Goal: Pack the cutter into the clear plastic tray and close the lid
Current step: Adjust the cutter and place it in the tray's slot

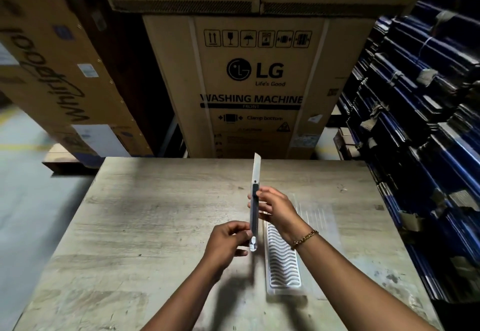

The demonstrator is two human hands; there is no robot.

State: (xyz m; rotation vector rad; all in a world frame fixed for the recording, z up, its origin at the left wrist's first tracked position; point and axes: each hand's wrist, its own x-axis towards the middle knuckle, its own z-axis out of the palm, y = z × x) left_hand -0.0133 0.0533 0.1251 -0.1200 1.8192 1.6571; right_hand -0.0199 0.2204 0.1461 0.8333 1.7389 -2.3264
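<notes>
I hold the cutter (254, 200) above the table, edge-on, its long blade extended and pointing away from me. My left hand (228, 242) pinches its near end. My right hand (275, 208) grips its middle from the right side. The clear plastic tray (283, 265), with a wavy ribbed floor, lies on the table just right of the cutter and partly under my right wrist. Its clear lid (319, 216) lies open flat on the far right side.
The worn wooden table (145, 226) ends at a far edge just beyond the blade tip. A large LG washing machine carton (257, 84) stands behind it. Stacks of blue flat packs (426, 123) line the right side.
</notes>
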